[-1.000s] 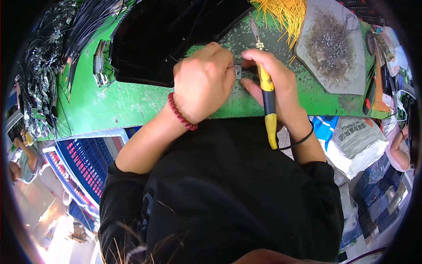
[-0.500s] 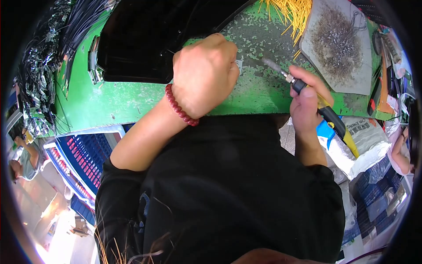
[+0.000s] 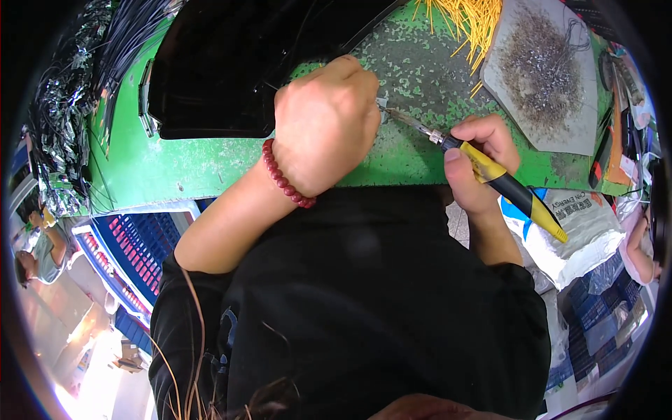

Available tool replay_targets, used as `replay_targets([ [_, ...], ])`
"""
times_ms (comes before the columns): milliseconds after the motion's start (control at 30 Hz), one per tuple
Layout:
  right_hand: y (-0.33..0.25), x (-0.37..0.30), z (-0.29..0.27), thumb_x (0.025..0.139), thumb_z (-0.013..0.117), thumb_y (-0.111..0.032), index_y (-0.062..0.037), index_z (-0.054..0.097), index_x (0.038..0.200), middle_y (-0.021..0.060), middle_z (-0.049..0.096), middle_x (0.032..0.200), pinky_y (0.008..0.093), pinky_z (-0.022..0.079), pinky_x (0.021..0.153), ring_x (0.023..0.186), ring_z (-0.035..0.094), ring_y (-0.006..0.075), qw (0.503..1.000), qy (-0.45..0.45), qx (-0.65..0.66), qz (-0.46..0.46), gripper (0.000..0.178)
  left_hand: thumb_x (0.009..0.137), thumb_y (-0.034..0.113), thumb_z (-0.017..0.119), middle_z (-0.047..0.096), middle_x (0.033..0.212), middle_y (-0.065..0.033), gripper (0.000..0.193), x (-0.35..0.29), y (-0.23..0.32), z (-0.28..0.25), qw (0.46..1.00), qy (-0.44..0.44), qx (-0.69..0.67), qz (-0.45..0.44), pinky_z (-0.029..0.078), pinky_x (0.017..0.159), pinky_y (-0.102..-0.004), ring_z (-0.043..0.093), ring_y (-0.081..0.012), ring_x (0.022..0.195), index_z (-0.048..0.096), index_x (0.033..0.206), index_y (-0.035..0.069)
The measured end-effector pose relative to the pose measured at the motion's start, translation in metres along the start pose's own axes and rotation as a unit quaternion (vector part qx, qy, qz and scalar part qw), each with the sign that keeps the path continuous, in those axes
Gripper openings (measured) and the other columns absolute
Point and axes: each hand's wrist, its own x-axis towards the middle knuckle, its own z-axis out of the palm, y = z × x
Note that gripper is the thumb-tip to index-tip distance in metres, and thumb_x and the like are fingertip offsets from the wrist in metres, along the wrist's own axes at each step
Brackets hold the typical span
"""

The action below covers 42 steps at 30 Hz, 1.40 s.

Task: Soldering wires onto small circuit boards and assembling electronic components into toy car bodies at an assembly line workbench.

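The left hand [image 3: 325,129] is curled into a loose fist on the worn green bench top [image 3: 210,164], knuckles up, fingers pressed together around a small metal part [image 3: 381,106] that peeks out at its 3 o'clock edge; how the fingertips grip it is hidden under the hand. A red bead bracelet [image 3: 285,178] circles that wrist. The right hand [image 3: 479,164] is closed in a pen grip on a yellow-and-black soldering iron [image 3: 500,183], whose metal tip [image 3: 402,117] points toward 10 o'clock and sits touching or just beside the small part.

As a judgement, the joint is being made right now: the iron is at the part, so the work looks mid-step rather than finished, and whether solder has flowed cannot be told.

From the left hand, a black tray [image 3: 238,63] lies at 11 o'clock, a bundle of yellow wires [image 3: 472,24] at 1 o'clock, and a grey slab strewn with solder debris [image 3: 542,73] at 2 o'clock. Black cables [image 3: 77,84] hang at 9 o'clock.
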Motion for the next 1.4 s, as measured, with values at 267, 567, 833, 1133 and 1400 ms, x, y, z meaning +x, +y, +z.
replay_targets([
  [267,-0.002,0.0,0.002,0.075,0.069,-0.003,-0.0023,0.056,0.09,-0.0011,0.054,0.073,0.0197,0.037,0.055,0.061,0.047,0.0029,1.0,0.008,-0.004,0.021,0.02,0.07,0.0,0.066,0.059,0.074,-0.0074,0.01,0.0,-0.002,-0.001,1.0,0.001,-0.015,0.003,0.048,0.052,-0.0332,0.059,-0.0262,0.06,0.058,0.068,0.004],
  [567,0.01,-0.007,-0.003,0.078,0.066,-0.006,-0.0021,0.053,0.093,0.0051,0.054,0.085,0.024,0.037,0.063,0.071,0.046,0.0088,0.997,0.045,0.055,-0.015,0.02,0.07,0.0,0.066,0.059,0.074,-0.008,0.009,0.002,-0.002,-0.002,1.0,-0.006,-0.005,0.011,0.048,0.051,-0.0334,0.059,-0.0269,0.06,0.057,0.068,0.004],
  [833,0.012,-0.006,-0.004,0.081,0.069,-0.014,-0.0019,0.051,0.095,0.007,0.053,0.084,0.0257,0.034,0.063,0.07,0.044,0.0106,0.994,0.051,0.097,-0.029,0.026,0.07,-0.001,0.066,0.056,0.072,-0.0073,0.011,0.005,-0.001,-0.004,1.0,-0.017,-0.005,0.009,0.047,0.05,-0.0333,0.059,-0.0262,0.059,0.057,0.067,0.005],
  [1133,0.009,-0.005,-0.006,0.08,0.074,-0.023,-0.0022,0.053,0.094,0.0067,0.055,0.082,0.0238,0.032,0.059,0.067,0.042,0.0087,0.997,0.044,0.07,-0.008,0.033,0.069,-0.002,0.067,0.057,0.073,-0.0058,0.011,0.005,0.0,-0.007,1.0,-0.024,0.014,0.013,0.047,0.049,-0.0314,0.059,-0.0237,0.058,0.059,0.069,0.006],
  [1400,0.01,-0.006,-0.006,0.082,0.072,-0.016,-0.0014,0.052,0.1,0.0063,0.056,0.084,0.0226,0.035,0.06,0.067,0.044,0.007,0.996,0.039,0.077,-0.004,0.031,0.069,0.0,0.072,0.061,0.078,-0.005,0.012,0.004,-0.002,-0.014,0.999,-0.047,0.006,0.005,0.05,0.053,-0.0318,0.063,-0.0237,0.065,0.063,0.074,0.005],
])
